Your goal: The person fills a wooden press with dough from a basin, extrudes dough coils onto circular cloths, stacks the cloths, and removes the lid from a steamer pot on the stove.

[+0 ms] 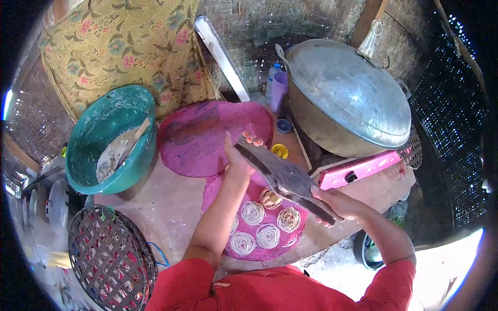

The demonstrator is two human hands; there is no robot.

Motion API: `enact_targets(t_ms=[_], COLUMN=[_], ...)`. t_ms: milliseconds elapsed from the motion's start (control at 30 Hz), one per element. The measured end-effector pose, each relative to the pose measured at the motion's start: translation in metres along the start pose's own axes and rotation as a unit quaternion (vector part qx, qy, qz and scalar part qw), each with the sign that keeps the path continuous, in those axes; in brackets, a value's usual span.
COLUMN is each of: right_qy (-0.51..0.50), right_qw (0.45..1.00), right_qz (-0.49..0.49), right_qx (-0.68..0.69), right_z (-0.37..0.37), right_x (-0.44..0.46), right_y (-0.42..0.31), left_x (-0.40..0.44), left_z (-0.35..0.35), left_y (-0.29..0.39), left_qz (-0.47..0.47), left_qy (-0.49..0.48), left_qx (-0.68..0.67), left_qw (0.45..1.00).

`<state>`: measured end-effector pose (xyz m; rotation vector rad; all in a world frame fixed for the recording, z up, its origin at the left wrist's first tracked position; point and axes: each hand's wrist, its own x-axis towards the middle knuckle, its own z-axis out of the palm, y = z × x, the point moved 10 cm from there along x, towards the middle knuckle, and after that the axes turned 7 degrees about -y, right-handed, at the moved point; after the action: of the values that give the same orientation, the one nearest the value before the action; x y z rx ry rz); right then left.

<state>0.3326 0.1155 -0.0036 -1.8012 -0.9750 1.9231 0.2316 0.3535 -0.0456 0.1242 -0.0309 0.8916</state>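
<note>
A dark, flat, thick board [285, 176] is held tilted above the table between my two hands. My left hand [239, 155] grips its upper left end, with fingertips showing over the far edge. My right hand [337, 205] holds the lower right end, thumb on top. Beneath the board lies a pink sheet [262, 254] bearing several round coils of thin pale strands [268, 236]. One coil [270, 198] near the board looks more yellow. Behind my left hand is a round pink mat [207, 137] with dark stains.
A green basin [111, 140] with whitish dough stands left. Woven dark trays [111, 259] lie front left. A big lidded pot [353, 98] sits back right, behind a pink stove [360, 168]. A purple cup [278, 90], yellow object [279, 151] and patterned cloth [124, 52] are at the back.
</note>
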Motion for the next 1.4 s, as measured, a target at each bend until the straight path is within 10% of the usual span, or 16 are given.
enact_targets(t_ms=[367, 567, 633, 700, 1167, 1400], right_qy=[0.068, 0.053, 0.055, 0.065, 0.107, 0.112], right_qw=[0.993, 0.972, 0.970, 0.969, 0.959, 0.943], right_qz=[-0.093, -0.223, -0.234, -0.229, -0.257, -0.300], right_qx=[0.010, 0.047, 0.046, 0.065, 0.044, 0.094], right_z=[-0.011, -0.012, -0.012, -0.012, 0.001, -0.010], right_x=[0.036, 0.049, 0.049, 0.049, 0.056, 0.046], right_y=[0.009, 0.009, 0.013, 0.017, 0.033, 0.034], left_x=[0.028, -0.006, -0.023, -0.043, -0.073, -0.102], left_z=[0.022, -0.005, -0.055, -0.071, -0.131, -0.083], left_y=[0.003, 0.009, 0.019, -0.008, -0.023, -0.048], left_qz=[-0.013, -0.073, -0.131, -0.185, -0.264, -0.228], left_qy=[-0.102, 0.080, 0.064, 0.006, 0.076, -0.037], left_qx=[0.038, 0.172, 0.675, 0.754, 0.702, 0.765], left_qw=[0.994, 0.979, 0.723, 0.630, 0.657, 0.601])
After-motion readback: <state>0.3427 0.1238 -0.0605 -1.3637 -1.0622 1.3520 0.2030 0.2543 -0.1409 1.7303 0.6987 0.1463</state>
